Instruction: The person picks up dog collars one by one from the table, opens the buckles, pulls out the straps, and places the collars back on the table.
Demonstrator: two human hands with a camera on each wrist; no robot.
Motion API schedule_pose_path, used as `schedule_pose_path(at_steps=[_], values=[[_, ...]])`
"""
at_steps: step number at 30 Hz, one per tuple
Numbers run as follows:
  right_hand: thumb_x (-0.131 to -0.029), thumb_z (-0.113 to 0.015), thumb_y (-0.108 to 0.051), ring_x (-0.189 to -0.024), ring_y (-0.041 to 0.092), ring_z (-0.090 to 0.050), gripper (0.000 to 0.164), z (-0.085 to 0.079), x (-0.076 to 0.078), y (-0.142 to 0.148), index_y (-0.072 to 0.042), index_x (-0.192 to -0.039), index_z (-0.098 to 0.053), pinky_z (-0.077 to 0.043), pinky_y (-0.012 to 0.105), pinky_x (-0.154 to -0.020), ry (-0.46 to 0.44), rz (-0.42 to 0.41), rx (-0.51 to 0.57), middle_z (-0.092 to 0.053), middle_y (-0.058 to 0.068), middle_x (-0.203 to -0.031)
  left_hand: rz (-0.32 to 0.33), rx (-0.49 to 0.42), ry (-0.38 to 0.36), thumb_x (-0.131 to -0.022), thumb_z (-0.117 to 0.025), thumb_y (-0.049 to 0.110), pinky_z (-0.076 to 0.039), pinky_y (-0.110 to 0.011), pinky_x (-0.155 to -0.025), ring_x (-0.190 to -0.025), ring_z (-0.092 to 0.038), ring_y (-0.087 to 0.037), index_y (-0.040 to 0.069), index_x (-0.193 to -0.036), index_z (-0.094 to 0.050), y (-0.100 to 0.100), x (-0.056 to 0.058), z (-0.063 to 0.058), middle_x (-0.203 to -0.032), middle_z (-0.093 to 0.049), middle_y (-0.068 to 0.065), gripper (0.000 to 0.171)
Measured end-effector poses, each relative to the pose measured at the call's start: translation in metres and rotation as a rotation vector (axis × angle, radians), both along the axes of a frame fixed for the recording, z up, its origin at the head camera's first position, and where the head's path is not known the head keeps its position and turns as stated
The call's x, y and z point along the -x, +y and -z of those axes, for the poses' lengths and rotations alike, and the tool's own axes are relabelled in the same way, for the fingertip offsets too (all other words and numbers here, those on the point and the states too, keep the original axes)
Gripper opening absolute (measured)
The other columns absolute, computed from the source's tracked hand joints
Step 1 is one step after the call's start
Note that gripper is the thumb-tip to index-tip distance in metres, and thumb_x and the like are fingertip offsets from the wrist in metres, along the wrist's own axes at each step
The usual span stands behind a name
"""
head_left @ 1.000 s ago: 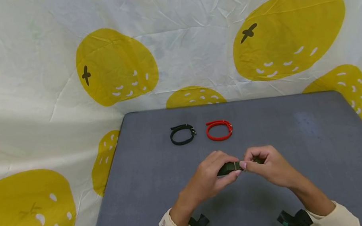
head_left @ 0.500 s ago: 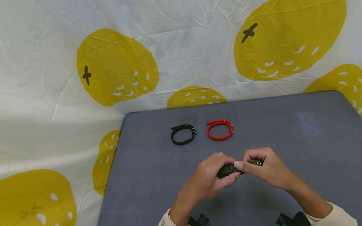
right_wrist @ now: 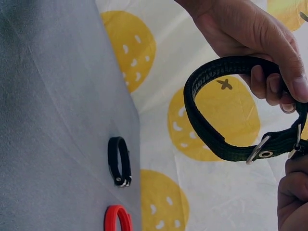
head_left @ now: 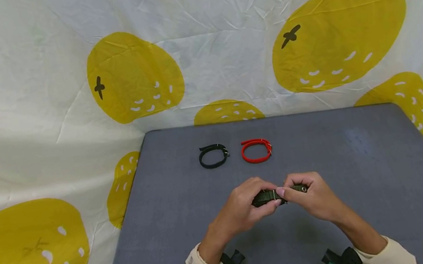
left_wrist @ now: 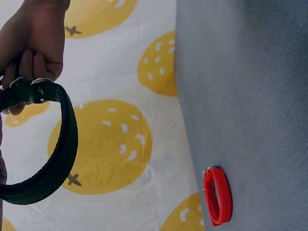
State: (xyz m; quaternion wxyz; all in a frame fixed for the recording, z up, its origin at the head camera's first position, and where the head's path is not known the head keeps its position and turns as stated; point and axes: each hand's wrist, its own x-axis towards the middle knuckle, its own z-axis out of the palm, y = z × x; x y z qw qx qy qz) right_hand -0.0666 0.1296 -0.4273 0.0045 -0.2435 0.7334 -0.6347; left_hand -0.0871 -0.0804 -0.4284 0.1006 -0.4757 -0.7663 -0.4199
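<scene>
Both hands hold a dark green webbing collar (head_left: 266, 197) over the middle of the table, its band bent into a loop. My left hand (head_left: 245, 202) grips the band between thumb and fingers at the left. At the right, my right hand (head_left: 313, 193) pinches it with thumb and curled fingers close to the buckle, and an eyelet shows at the strap end. In the right wrist view the collar (right_wrist: 202, 126) hangs as a wide loop with a metal keeper (right_wrist: 258, 149) and an eyelet. The left wrist view shows the collar (left_wrist: 72, 139) curving below the right hand (left_wrist: 36, 43).
Two looped collars lie further back on the grey table (head_left: 172, 195): a black collar (head_left: 212, 166) at the left and a red collar (head_left: 256, 160) beside it. A white cloth (head_left: 225, 63) with yellow fruit shapes hangs behind the table and along its left side.
My right thumb has shifted slightly left along the collar, and the eyelet at the strap end shows more plainly. My left hand stays nearly still. Both collars on the table lie as before.
</scene>
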Motion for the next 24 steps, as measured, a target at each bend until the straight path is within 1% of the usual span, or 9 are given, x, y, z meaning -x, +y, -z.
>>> schedule_pose_path(at_steps=[6,10,16,18,20,24], values=[[-0.085,-0.057,0.013,-0.048,0.013,-0.031,0.029,0.0027,-0.0004,-0.0016,-0.009,-0.068,-0.056,-0.029,0.029,-0.041,0.054,-0.012,0.061,-0.038,0.001,-0.058,0.000,-0.016,-0.016,-0.089,-0.067,0.018,-0.042,-0.007,-0.071,-0.084,-0.050,0.000,0.012,-0.107,-0.061,0.0000,-0.0002,0.0002,-0.097,-0.059,0.005,0.020],[-0.084,-0.056,0.016,-0.048,0.013,-0.030,0.029,0.0040,-0.0014,-0.0029,-0.008,-0.067,-0.055,-0.028,0.029,-0.041,0.087,-0.007,0.077,-0.038,0.000,-0.059,0.000,-0.023,-0.023,-0.089,-0.067,0.018,-0.043,-0.007,-0.071,-0.084,-0.050,0.000,0.012,-0.106,-0.061,-0.0002,-0.0006,-0.0004,-0.096,-0.059,0.004,0.020],[-0.084,-0.056,0.016,-0.048,0.012,-0.032,0.029,0.0068,-0.0026,-0.0049,-0.008,-0.067,-0.054,-0.029,0.029,-0.042,0.092,0.023,0.075,-0.040,0.000,-0.059,0.002,-0.027,-0.025,-0.088,-0.068,0.018,-0.043,-0.008,-0.070,-0.082,-0.050,0.000,0.011,-0.106,-0.061,-0.0009,-0.0009,-0.0001,-0.095,-0.059,0.003,0.020],[-0.083,-0.056,0.017,-0.049,0.012,-0.033,0.031,0.0081,-0.0028,-0.0059,-0.009,-0.067,-0.054,-0.030,0.029,-0.042,0.097,0.027,0.091,-0.041,0.000,-0.060,0.001,-0.030,-0.027,-0.088,-0.068,0.018,-0.043,-0.008,-0.070,-0.082,-0.051,0.000,0.011,-0.106,-0.061,-0.0011,-0.0009,0.0007,-0.095,-0.059,0.003,0.020],[-0.083,-0.055,0.019,-0.049,0.012,-0.033,0.032,0.0098,-0.0020,-0.0073,-0.009,-0.067,-0.054,-0.030,0.028,-0.042,0.117,0.026,0.132,-0.041,0.000,-0.060,-0.003,-0.032,-0.039,-0.088,-0.068,0.017,-0.043,-0.008,-0.070,-0.081,-0.051,0.000,0.011,-0.105,-0.061,-0.0015,-0.0010,0.0010,-0.095,-0.059,0.003,0.019],[-0.081,-0.054,0.020,-0.049,0.011,-0.033,0.035,0.0103,-0.0015,-0.0082,-0.011,-0.067,-0.054,-0.029,0.027,-0.042,0.131,0.035,0.165,-0.040,0.001,-0.060,-0.012,-0.033,-0.073,-0.088,-0.067,0.016,-0.043,-0.008,-0.069,-0.079,-0.051,0.000,0.012,-0.105,-0.061,-0.0027,-0.0015,0.0009,-0.095,-0.059,0.003,0.018]])
